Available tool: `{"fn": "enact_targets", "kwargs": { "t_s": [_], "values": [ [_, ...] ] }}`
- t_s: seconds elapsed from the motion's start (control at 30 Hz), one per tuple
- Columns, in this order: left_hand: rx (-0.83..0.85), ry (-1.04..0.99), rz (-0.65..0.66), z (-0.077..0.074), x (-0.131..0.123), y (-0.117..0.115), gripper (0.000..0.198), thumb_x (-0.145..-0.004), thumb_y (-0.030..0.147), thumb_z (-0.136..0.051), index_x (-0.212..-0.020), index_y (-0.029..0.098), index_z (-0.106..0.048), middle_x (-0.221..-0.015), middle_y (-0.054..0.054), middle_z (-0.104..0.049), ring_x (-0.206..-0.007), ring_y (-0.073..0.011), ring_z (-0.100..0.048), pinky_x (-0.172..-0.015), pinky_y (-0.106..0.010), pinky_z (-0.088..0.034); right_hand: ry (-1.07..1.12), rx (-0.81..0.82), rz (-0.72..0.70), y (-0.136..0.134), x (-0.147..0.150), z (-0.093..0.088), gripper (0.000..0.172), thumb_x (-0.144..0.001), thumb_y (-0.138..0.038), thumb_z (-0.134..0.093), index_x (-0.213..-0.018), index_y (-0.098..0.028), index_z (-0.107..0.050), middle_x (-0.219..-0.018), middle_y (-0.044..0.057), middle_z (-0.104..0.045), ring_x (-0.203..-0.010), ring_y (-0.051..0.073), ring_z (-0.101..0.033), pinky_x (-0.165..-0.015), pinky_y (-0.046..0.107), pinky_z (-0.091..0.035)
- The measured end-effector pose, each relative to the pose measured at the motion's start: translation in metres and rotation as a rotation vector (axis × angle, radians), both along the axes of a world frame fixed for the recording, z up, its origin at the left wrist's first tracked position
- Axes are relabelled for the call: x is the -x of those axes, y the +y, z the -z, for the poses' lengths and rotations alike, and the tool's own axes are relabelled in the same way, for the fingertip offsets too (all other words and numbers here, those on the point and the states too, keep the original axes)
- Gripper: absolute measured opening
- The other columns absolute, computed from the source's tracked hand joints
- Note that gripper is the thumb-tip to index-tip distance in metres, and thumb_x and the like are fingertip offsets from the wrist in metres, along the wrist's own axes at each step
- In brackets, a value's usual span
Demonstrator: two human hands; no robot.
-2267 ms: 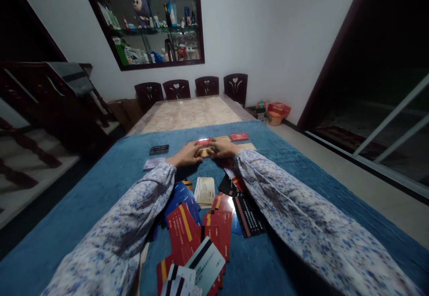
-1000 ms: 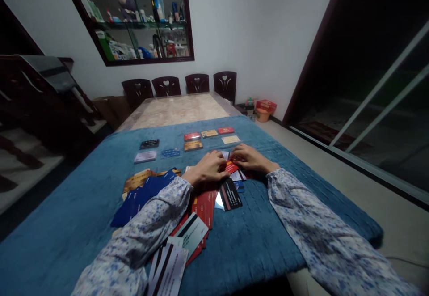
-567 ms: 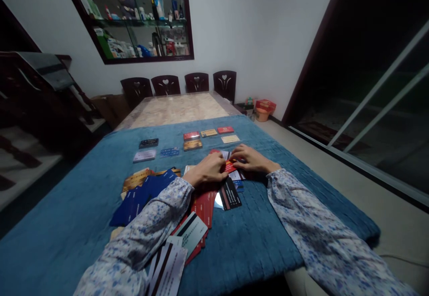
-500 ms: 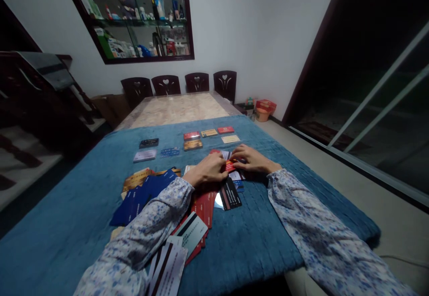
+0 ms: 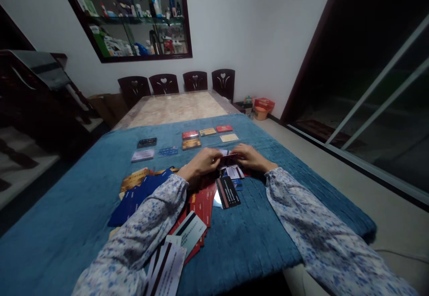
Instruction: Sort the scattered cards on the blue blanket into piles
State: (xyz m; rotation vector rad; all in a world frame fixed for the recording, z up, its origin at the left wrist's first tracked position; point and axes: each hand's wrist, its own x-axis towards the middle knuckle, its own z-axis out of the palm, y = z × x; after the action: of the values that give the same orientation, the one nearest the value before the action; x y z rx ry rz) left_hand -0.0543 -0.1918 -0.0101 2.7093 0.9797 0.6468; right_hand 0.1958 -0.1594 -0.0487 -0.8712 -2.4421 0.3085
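Observation:
Between my left hand (image 5: pixel 203 162) and my right hand (image 5: pixel 250 156), a thin card (image 5: pixel 229 156) is held nearly edge-on by its two ends. Both hands are closed on it, fingertips pinching. Under them lie white and blue cards (image 5: pixel 234 171) and a black card (image 5: pixel 228 192) with a stripe. Red cards (image 5: pixel 203 200) fan out below my left wrist. Pale striped cards (image 5: pixel 167 267) overlap near my left sleeve. Dark blue cards (image 5: pixel 140 197) spread left of that forearm, next to gold cards (image 5: pixel 134 179).
Farther back on the blue cloth (image 5: pixel 268 224) sit small stacks: black (image 5: pixel 146 142), lilac (image 5: pixel 142 155), blue (image 5: pixel 168 151), red (image 5: pixel 190 134), gold (image 5: pixel 191 144), yellow (image 5: pixel 207 132) and cream (image 5: pixel 229 137). Chairs (image 5: pixel 223 83) stand at the table's far end.
Both hands have lifted a card off the pile and tipped it edge-on. The red card face seen under the fingers before no longer shows. The view has shifted slightly.

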Motion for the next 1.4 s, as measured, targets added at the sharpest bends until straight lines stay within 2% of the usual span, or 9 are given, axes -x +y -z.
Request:
{"fn": "enact_targets", "kwargs": {
  "t_s": [0.13, 0.37, 0.57, 0.73, 0.9, 1.07, 1.13, 1.27, 1.4],
  "values": [
    [0.029, -0.077, -0.034, 0.005, 0.003, 0.005, 0.024, -0.085, 0.007, -0.052, -0.088, 0.015, -0.074, -0.081, -0.005, -0.074, -0.069, -0.0137, -0.062, -0.069, -0.023, -0.047, 0.056, 0.005, 0.057, 0.003, 0.002, 0.006, 0.017, -0.088, -0.014, -0.064, -0.1, -0.018, -0.076, -0.089, 0.007, -0.073, -0.085, 0.02, -0.061, -0.079, 0.032, -0.047],
    [0.04, -0.069, -0.058, 0.012, 0.005, 0.012, 0.043, -0.075, -0.003, -0.049, -0.103, 0.015, -0.076, -0.098, -0.008, -0.079, -0.085, -0.0183, -0.071, -0.077, -0.026, -0.052, 0.038, -0.009, 0.078, 0.009, 0.001, 0.011, 0.005, -0.088, -0.018, -0.068, -0.09, -0.017, -0.073, -0.081, 0.004, -0.069, -0.08, 0.019, -0.059, -0.075, 0.029, -0.043],
    [0.033, -0.052, -0.067, 0.015, 0.005, 0.014, 0.044, -0.074, -0.004, -0.048, -0.103, 0.014, -0.076, -0.101, -0.01, -0.079, -0.089, -0.0199, -0.072, -0.079, -0.027, -0.052, 0.04, -0.01, 0.078, 0.007, 0.004, 0.01, 0.01, -0.09, -0.017, -0.064, -0.08, -0.018, -0.067, -0.078, 0.003, -0.065, -0.078, 0.018, -0.057, -0.076, 0.031, -0.043],
    [0.017, -0.082, -0.095, 0.017, 0.006, 0.013, 0.036, -0.077, -0.002, -0.048, -0.097, 0.013, -0.075, -0.094, -0.009, -0.078, -0.081, -0.0185, -0.068, -0.072, -0.026, -0.049, 0.049, 0.005, 0.109, 0.006, 0.004, 0.009, 0.011, -0.088, -0.018, -0.061, -0.079, -0.018, -0.067, -0.079, 0.005, -0.064, -0.082, 0.02, -0.056, -0.077, 0.032, -0.044],
    [0.02, -0.101, -0.137, 0.017, 0.006, 0.013, 0.028, -0.082, 0.002, -0.048, -0.091, 0.012, -0.073, -0.081, -0.005, -0.073, -0.071, -0.016, -0.063, -0.067, -0.024, -0.047, 0.166, -0.009, 0.161, 0.004, 0.007, 0.007, 0.009, -0.087, -0.021, -0.059, -0.088, -0.019, -0.068, -0.089, 0.007, -0.07, -0.088, 0.022, -0.06, -0.083, 0.035, -0.047],
    [0.021, -0.129, -0.143, 0.016, 0.005, 0.011, 0.026, -0.085, 0.003, -0.053, -0.097, 0.014, -0.073, -0.091, -0.006, -0.075, -0.079, -0.0175, -0.067, -0.076, -0.027, -0.051, 0.335, 0.029, 0.199, -0.002, 0.014, 0.003, 0.018, -0.094, -0.036, -0.054, -0.095, -0.02, -0.062, -0.092, 0.005, -0.07, -0.083, 0.019, -0.063, -0.077, 0.03, -0.05],
    [0.016, -0.123, -0.138, 0.016, 0.005, 0.011, 0.025, -0.087, 0.005, -0.054, -0.099, 0.015, -0.074, -0.095, -0.007, -0.076, -0.084, -0.0191, -0.068, -0.08, -0.029, -0.052, 0.368, 0.016, 0.207, -0.003, 0.017, 0.001, 0.018, -0.094, -0.037, -0.052, -0.099, -0.021, -0.061, -0.095, 0.005, -0.071, -0.086, 0.02, -0.064, -0.079, 0.03, -0.051],
    [-0.015, -0.129, -0.152, 0.018, 0.006, 0.013, 0.027, -0.09, 0.008, -0.054, -0.106, 0.015, -0.075, -0.101, -0.009, -0.077, -0.091, -0.0209, -0.069, -0.085, -0.031, -0.053, 0.379, -0.047, 0.215, -0.002, 0.023, 0.0, 0.019, -0.096, -0.035, -0.051, -0.105, -0.022, -0.06, -0.098, 0.007, -0.071, -0.092, 0.023, -0.067, -0.085, 0.033, -0.051],
    [-0.076, -0.186, -0.17, 0.021, 0.005, 0.014, 0.026, -0.093, 0.01, -0.054, -0.112, 0.015, -0.072, -0.103, -0.01, -0.076, -0.094, -0.0203, -0.069, -0.089, -0.033, -0.054, 0.297, -0.159, 0.212, -0.001, 0.025, -0.003, 0.024, -0.1, -0.031, -0.048, -0.114, -0.022, -0.066, -0.101, 0.01, -0.071, -0.094, 0.025, -0.065, -0.088, 0.036, -0.05]
  ]
}}
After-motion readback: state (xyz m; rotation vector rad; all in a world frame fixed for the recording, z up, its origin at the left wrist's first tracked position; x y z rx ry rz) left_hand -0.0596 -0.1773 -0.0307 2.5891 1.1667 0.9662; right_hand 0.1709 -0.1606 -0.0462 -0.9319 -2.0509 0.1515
